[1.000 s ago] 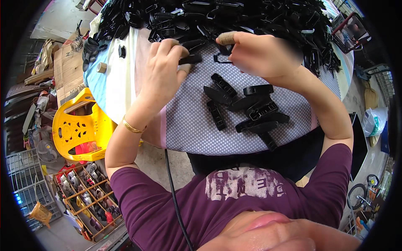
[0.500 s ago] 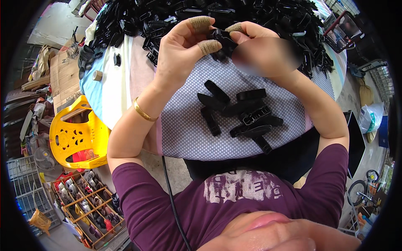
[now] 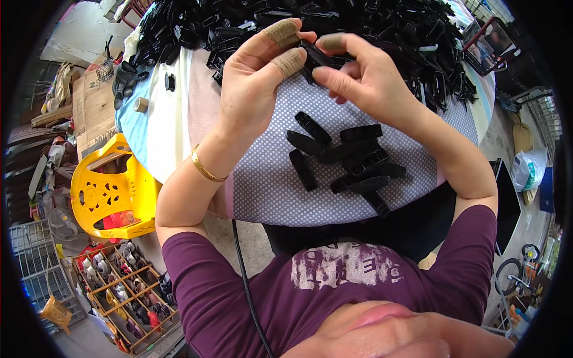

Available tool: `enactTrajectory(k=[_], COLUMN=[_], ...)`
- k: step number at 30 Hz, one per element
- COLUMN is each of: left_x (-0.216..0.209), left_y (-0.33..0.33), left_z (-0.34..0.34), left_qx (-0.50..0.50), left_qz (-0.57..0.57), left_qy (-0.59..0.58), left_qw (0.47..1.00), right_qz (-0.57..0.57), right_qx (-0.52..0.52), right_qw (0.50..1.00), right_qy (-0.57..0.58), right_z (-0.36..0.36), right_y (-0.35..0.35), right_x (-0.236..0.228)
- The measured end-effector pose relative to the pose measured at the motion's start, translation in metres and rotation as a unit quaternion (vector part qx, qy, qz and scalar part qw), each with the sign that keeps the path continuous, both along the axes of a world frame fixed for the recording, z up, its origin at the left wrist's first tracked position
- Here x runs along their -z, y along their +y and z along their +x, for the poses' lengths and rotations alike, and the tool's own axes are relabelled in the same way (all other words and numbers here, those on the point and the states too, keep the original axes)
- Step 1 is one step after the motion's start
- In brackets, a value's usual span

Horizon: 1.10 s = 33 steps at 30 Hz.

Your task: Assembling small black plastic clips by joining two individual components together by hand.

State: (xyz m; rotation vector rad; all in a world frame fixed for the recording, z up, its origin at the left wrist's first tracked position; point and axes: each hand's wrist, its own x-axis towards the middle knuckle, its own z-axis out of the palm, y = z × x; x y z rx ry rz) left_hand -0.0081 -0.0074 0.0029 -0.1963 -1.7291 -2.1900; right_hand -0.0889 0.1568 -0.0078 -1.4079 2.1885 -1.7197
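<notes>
Over the far side of the table, my left hand [image 3: 249, 89] pinches a slim black plastic clip-like piece [image 3: 317, 55] between thumb and fingers. Beige tape wraps the thumb and forefinger of this hand. My right hand [image 3: 382, 86] faces it, thumb and taped forefinger spread above and below the piece's right end; whether they touch it I cannot tell. Nearer to me, a small group of similar black pieces [image 3: 364, 134] lies loosely overlapped on the dotted cloth [image 3: 262, 179]. Beyond both hands spreads a large heap of black pieces [image 3: 197, 24].
A roll of tape [image 3: 141, 105] and a single black piece [image 3: 170, 82] lie on the table's left. Left of the table stands a yellow plastic chair [image 3: 113, 200], with a wooden shoe rack [image 3: 128, 286] below it. A black cord [image 3: 241, 256] hangs in front of me.
My right hand's fingers have spread apart and shifted slightly lower around the piece. My left hand has moved a little left and keeps its pinch. The small group of pieces looks the same.
</notes>
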Motion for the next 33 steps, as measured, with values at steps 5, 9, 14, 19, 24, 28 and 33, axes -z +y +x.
enactTrajectory(k=[5,9,14,19,24,28,33], left_x=[-0.001,-0.001,-0.005,-0.012,-0.010,0.005,0.008], left_y=[-0.003,-0.004,-0.012,-0.006,-0.006,-0.014,-0.014], left_z=[0.002,0.003,0.001,0.011,0.001,-0.012,-0.024], left_qx=[0.005,0.030,0.027,0.118,0.106,-0.071,-0.136], left_qz=[-0.053,-0.049,-0.107,-0.330,-0.416,-0.590,-0.649], left_qy=[0.040,0.053,-0.011,-0.132,-0.175,0.007,0.090], left_qw=[0.998,0.997,0.994,0.927,0.886,0.804,0.743], right_qz=[0.063,0.031,0.093,0.201,0.190,0.208,0.157], right_qx=[-0.076,-0.044,-0.058,0.037,0.069,0.078,0.124], right_qw=[0.995,0.991,0.971,0.926,0.903,0.906,0.918], right_qy=[0.031,0.120,0.213,0.317,0.379,0.359,0.342], right_z=[0.001,0.005,-0.012,-0.040,-0.034,-0.030,-0.036], right_y=[0.003,0.004,0.007,0.024,0.011,0.004,0.011], right_x=[0.000,0.000,-0.009,-0.017,0.004,0.003,-0.006])
